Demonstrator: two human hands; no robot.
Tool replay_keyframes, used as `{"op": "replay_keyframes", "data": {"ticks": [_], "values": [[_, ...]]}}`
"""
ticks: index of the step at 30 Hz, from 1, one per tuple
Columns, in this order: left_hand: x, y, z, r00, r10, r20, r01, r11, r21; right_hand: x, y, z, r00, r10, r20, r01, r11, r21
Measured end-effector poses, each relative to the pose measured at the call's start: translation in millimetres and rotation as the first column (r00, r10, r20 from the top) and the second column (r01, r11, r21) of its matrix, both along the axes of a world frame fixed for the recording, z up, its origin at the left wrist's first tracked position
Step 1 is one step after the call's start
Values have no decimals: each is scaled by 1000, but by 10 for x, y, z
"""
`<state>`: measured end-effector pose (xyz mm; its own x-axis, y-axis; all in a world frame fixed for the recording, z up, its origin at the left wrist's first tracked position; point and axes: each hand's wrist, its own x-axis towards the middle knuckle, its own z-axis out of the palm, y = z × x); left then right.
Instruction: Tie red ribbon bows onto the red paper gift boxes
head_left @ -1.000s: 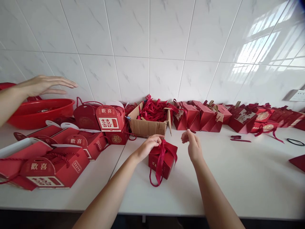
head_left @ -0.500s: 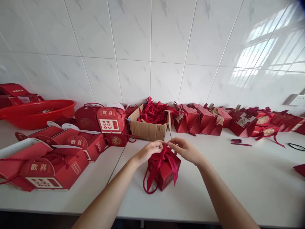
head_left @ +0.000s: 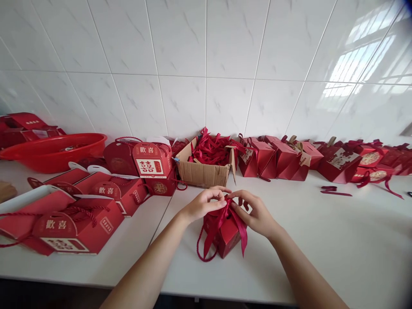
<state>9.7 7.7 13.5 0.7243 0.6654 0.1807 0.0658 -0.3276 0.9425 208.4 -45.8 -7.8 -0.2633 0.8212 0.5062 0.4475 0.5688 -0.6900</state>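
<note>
A small red gift box (head_left: 229, 236) stands on the white table in front of me, with a twisted cord loop hanging from its left side. A dark pink ribbon (head_left: 242, 229) is gathered at its top, and two tails drape down the front. My left hand (head_left: 207, 204) pinches the ribbon gathers from the left. From the right, my right hand (head_left: 255, 212) grips the same gathers, thumb and fingers bent around them. The fingers partly cover the box's top and the middle of the ribbon.
Behind the hands stands a cardboard box (head_left: 206, 174) full of ribbons. Red boxes with cord handles (head_left: 93, 231) and a red basin (head_left: 54, 150) occupy the left. Finished-looking red boxes (head_left: 291, 161) line the wall at right. A ribbon scrap (head_left: 336, 193) lies on the table (head_left: 322, 249).
My right thumb and fingers have moved lower and closer around the ribbon gathers, and the left fingers have shifted slightly. The view has turned a little.
</note>
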Motion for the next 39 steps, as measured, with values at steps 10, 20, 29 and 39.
{"op": "replay_keyframes", "data": {"ticks": [10, 20, 29, 39], "values": [[12, -12, -24, 1000, 6, -12, -5, 999, 39, -35, 18, -56, 991, 0, -131, -12, 996, -91], [18, -27, 3, 1000, 11, -14, -10, 999, 50, -2, 38, -102, 993, 91, -71, -77, 983, 168], [8, -7, 37, 1000, 3, -29, -4, 999, -39, 23, 34, -132, 992, 121, 38, -127, 962, 242], [32, -39, 2, 996, 87, -7, -87, 996, 37, 8, -4, -92, 984, 146, 98, -167, 951, 260]]}}
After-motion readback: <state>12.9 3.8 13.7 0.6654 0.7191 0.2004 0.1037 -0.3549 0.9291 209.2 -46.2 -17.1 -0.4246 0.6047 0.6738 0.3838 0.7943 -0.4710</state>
